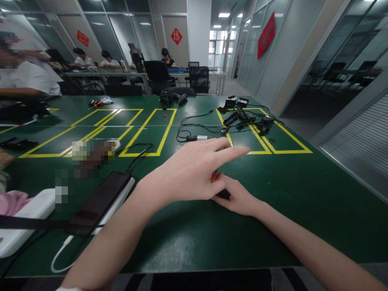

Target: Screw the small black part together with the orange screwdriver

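Observation:
My left hand reaches across the green table, fingers stretched forward and held together, covering most of what lies under it. Beneath it my right hand rests on the table, fingers curled round a small dark object. A bit of red shows between the two hands; I cannot make out what it is. Just beyond my left fingertips lies a black cable with a silver-tipped plug.
Yellow tape rectangles mark the tabletop. A heap of black cables and adapters lies far right, another bundle at the far edge. A black device on a white power strip sits at my left. People sit at desks behind.

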`<state>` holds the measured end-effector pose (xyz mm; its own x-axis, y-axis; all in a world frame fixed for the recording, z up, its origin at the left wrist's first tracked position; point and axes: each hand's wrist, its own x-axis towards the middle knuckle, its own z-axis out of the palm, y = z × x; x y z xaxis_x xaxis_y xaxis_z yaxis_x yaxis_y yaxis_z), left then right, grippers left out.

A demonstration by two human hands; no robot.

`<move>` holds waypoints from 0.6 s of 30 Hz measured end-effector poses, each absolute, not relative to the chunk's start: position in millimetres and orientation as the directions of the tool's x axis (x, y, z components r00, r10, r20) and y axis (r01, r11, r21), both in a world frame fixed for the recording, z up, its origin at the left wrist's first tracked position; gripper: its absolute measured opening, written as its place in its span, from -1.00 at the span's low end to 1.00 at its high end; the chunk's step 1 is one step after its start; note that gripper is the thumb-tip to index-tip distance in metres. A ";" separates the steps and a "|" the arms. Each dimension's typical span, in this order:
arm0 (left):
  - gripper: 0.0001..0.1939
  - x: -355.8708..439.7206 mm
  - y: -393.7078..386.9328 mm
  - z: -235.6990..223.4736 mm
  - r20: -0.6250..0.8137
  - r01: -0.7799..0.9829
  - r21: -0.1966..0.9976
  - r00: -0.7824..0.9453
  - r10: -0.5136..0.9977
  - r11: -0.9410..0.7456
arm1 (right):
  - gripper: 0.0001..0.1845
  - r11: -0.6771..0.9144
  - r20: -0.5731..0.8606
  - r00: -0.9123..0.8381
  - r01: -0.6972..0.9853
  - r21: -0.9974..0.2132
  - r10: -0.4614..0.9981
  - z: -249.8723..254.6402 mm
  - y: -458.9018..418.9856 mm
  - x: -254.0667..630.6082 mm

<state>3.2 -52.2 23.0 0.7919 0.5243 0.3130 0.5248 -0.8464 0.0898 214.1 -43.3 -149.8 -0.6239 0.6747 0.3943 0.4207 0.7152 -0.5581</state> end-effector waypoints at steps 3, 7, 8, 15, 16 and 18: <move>-0.34 3.1 -52.5 23.9 0.298 0.538 0.086 0.790 0.536 -0.839 | -0.60 0.716 0.387 -0.636 0.407 -0.567 0.668 -148.2 -43.5 213.8; -0.34 3.3 -53.3 25.0 0.293 0.538 0.083 0.791 0.536 -0.839 | -0.65 0.715 0.391 -0.628 0.416 -0.562 0.673 -147.0 -43.5 213.5; -0.34 3.4 -53.4 25.1 0.290 0.533 0.084 0.795 0.532 -0.842 | -0.63 0.717 0.394 -0.628 0.414 -0.561 0.671 -147.0 -43.4 213.5; -0.38 3.9 -52.8 24.7 0.297 0.537 0.092 0.789 0.538 -0.839 | -0.64 0.718 0.400 -0.624 0.413 -0.561 0.672 -148.7 -43.6 213.8; -0.38 4.0 -52.7 24.8 0.297 0.530 0.091 0.793 0.531 -0.843 | -0.62 0.717 0.403 -0.620 0.414 -0.561 0.673 -148.7 -43.7 213.7; -0.36 4.1 -52.7 25.1 0.291 0.528 0.089 0.797 0.529 -0.845 | -0.56 0.718 0.400 -0.625 0.409 -0.563 0.670 -148.6 -43.8 213.6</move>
